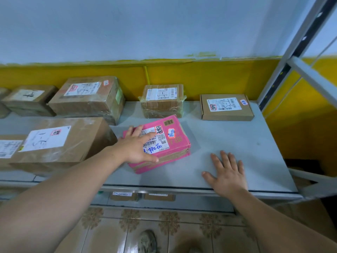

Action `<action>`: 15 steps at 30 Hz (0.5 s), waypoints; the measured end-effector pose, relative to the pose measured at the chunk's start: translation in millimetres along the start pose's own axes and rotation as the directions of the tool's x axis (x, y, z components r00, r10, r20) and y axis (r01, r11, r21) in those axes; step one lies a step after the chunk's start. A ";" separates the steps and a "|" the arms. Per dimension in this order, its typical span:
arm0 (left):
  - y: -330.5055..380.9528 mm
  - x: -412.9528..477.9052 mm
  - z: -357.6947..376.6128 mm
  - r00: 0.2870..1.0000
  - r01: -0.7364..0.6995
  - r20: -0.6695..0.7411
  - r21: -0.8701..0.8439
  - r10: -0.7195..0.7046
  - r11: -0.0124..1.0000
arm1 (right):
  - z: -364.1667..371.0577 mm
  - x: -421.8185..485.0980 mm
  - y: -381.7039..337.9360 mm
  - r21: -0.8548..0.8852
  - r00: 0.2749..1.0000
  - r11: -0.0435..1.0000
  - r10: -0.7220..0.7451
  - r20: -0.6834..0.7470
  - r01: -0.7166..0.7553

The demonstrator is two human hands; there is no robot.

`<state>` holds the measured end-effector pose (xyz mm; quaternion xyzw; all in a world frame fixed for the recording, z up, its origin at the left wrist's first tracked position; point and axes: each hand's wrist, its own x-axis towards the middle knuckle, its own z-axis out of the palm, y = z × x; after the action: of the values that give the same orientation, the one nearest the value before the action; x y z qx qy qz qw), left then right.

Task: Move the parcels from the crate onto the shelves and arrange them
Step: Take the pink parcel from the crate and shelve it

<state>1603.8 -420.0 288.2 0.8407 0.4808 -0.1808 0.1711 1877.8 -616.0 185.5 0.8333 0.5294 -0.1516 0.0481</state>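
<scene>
Right hand (226, 172), nearest cam, lies flat w/ fingers spread on the shelf (242, 139), prob. bracing. Brown parcels (87, 143) sit labels-up at back & left so codes read; pink parcel (176, 143) lies skewed mid-shelf, left hand (137, 147) flat on top, likely to square it.

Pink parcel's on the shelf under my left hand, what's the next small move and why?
Probably turn the pink parcel square to the shelf edge with the left hand resting on it: it lies skewed, while the brown box behind it sits straight.
</scene>
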 end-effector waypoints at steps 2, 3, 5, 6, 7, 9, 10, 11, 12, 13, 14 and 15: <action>15.0 5.7 -2.0 0.997 0.081 -0.001 -0.070 -0.082 0.994 | -0.4 -0.1 -1.8 0.004 1.000 1.000 -0.004 -0.016 0.004; 22.2 8.5 -1.1 0.993 0.112 -0.010 -0.106 -0.114 0.988 | -0.7 0.2 -2.4 0.009 1.000 1.000 -0.006 -0.025 0.006; 29.9 11.9 4.5 0.988 0.145 -0.037 -0.112 -0.149 0.983 | -1.2 0.7 -2.4 0.018 0.999 1.000 -0.012 -0.035 0.012; 29.9 12.3 7.9 0.987 0.146 -0.054 -0.086 -0.151 0.986 | -1.4 0.8 -2.2 0.019 0.999 1.000 -0.014 -0.036 0.015; 27.7 12.0 10.9 0.988 0.137 -0.069 -0.059 -0.141 0.989 | -1.6 0.8 -1.8 0.018 0.999 1.000 -0.016 -0.035 0.016; 21.1 9.8 15.4 0.993 0.085 -0.084 -0.011 -0.086 0.996 | -0.9 0.9 -1.4 0.018 0.999 1.000 -0.015 -0.035 0.016; 17.5 8.2 16.9 0.996 0.046 -0.083 0.014 -0.045 0.999 | -0.2 1.0 -1.2 0.021 0.999 1.000 -0.014 -0.038 0.015; 14.1 6.1 18.2 0.997 0.006 -0.075 0.040 -0.003 0.999 | 0.6 1.1 -1.0 0.027 0.999 1.000 -0.013 -0.041 0.014; 11.3 4.1 19.3 0.997 -0.031 -0.063 0.067 0.035 0.997 | 1.3 1.3 -0.8 0.033 0.999 0.999 -0.013 -0.043 0.014; 9.2 2.4 20.4 0.996 -0.064 -0.052 0.092 0.069 0.994 | 1.8 2.0 -0.7 0.039 0.999 0.999 -0.013 -0.045 0.015; 7.9 0.9 21.5 0.994 -0.089 -0.047 0.112 0.095 0.990 | 2.5 2.5 -0.6 0.042 0.999 0.999 -0.016 -0.047 0.018; 7.4 -0.1 22.4 0.993 -0.103 -0.046 0.125 0.109 0.987 | 2.9 3.0 -0.5 0.043 0.999 0.999 -0.018 -0.049 0.020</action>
<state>1607.1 -434.0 269.5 0.8784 0.4278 -0.1787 0.1159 1878.0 -613.9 181.8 0.8326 0.5349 -0.1431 0.0156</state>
